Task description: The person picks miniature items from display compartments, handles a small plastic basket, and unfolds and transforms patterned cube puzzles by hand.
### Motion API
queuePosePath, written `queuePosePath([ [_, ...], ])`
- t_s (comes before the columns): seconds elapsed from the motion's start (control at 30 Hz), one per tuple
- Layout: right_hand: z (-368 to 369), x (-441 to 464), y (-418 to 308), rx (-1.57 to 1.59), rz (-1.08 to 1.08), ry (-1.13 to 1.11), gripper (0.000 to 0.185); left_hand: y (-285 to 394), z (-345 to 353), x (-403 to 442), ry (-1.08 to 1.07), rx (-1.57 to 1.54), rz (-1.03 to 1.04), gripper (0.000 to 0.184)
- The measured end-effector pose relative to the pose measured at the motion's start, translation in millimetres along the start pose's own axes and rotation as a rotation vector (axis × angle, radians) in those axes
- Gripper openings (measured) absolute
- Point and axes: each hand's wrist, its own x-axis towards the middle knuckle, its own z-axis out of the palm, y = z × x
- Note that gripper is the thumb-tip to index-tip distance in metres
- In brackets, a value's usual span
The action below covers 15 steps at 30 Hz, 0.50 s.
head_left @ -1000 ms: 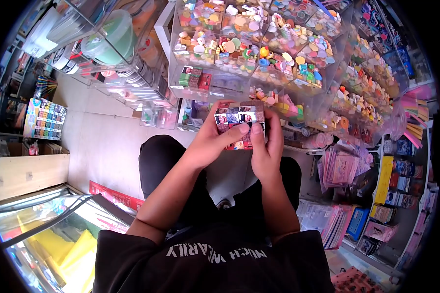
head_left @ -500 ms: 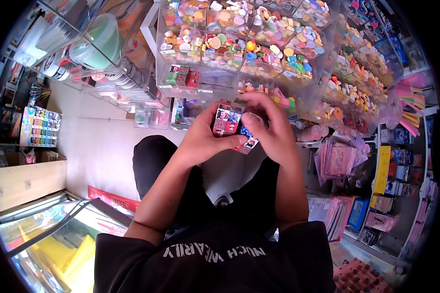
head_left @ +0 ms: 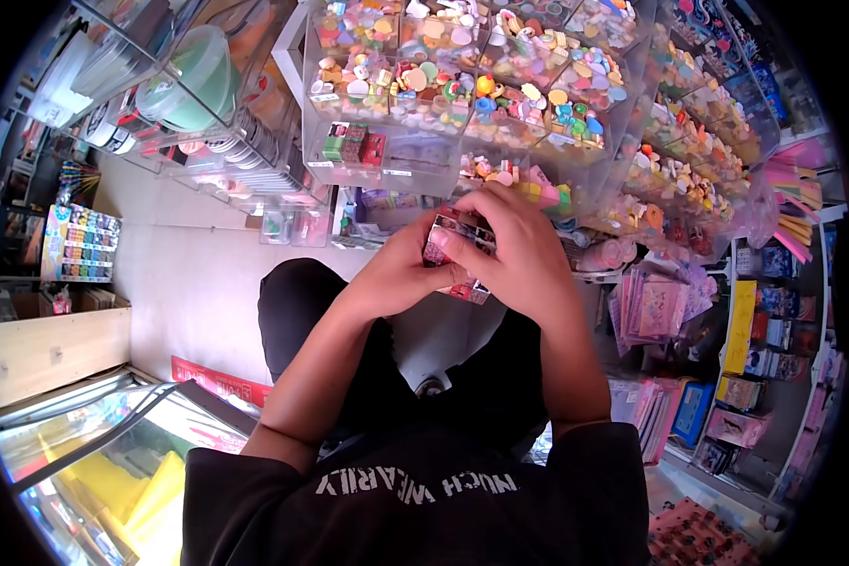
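Note:
Small printed boxes (head_left: 464,229), patterned in red, white and dark with little pictures, are held together between my two hands above my lap. My left hand (head_left: 398,274) is closed around their left side, its thumb along the near edge. From the right, my right hand (head_left: 519,243) closes over them, its thumb lying across the printed face and its fingers curled over the far side. The fingers hide how many boxes there are. Just beyond, a clear compartment (head_left: 387,176) contains similar green and red little boxes (head_left: 354,144).
Clear divided bins (head_left: 547,141) full of colourful small charms rise in front of me. A wire rack (head_left: 245,160) with tubs stands at left. Pink packets (head_left: 656,297) hang at right, near shelves of boxed goods (head_left: 774,330). A glass case (head_left: 113,472) is at lower left.
My right hand has moved in over the boxes, and its thumb now lies across the printed face. The boxes have shifted slightly right and turned; a blue-printed part is now covered.

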Motion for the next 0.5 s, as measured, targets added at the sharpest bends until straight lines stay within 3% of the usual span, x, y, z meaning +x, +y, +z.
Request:
queuePosePath([
  [0.5,-3.2,6.0,-2.8,0.051,0.082,-0.124,0.041,9.0,-0.1,0.2,-0.073,-0.089,-0.057,0.058],
])
